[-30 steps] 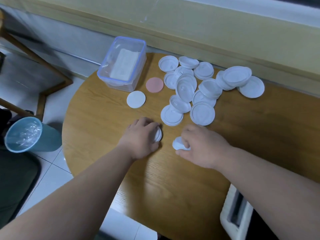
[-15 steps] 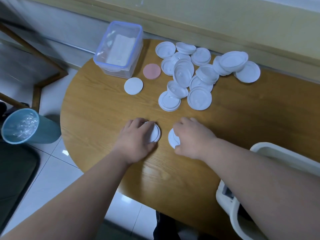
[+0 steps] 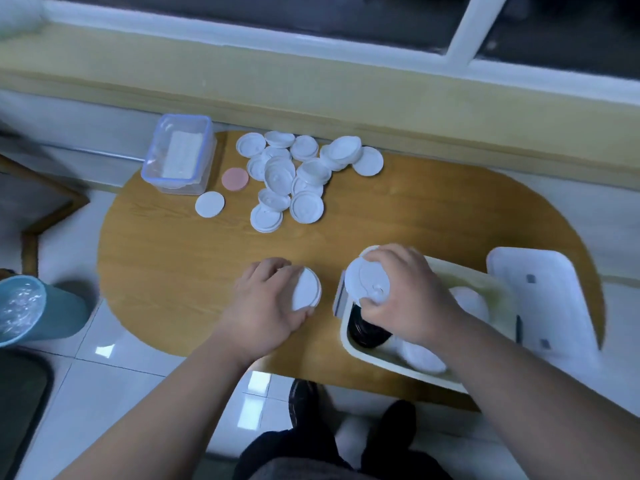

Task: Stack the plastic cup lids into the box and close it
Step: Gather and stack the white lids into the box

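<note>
Half a second earlier my right hand point(image 3: 412, 299) had pinched a lid point(image 3: 367, 282) on the table point(image 3: 173, 271) beside my left hand point(image 3: 266, 303). By this moment it had carried the lid over the left end of the box point(image 3: 388, 367) at lower right, fingers curled round its rim. My left hand gripped a short stack point(image 3: 306, 289) at centre frame. I judged loading under way, with the pile point(image 3: 306, 206) at upper centre still to go. The box sat close to the table's near edge, its cover point(image 3: 540, 306) just to its right. Bare wood lay between the pile and my hands.

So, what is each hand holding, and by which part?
The left hand grips one lid by its rim; the right hand, a second lid likewise.
</note>
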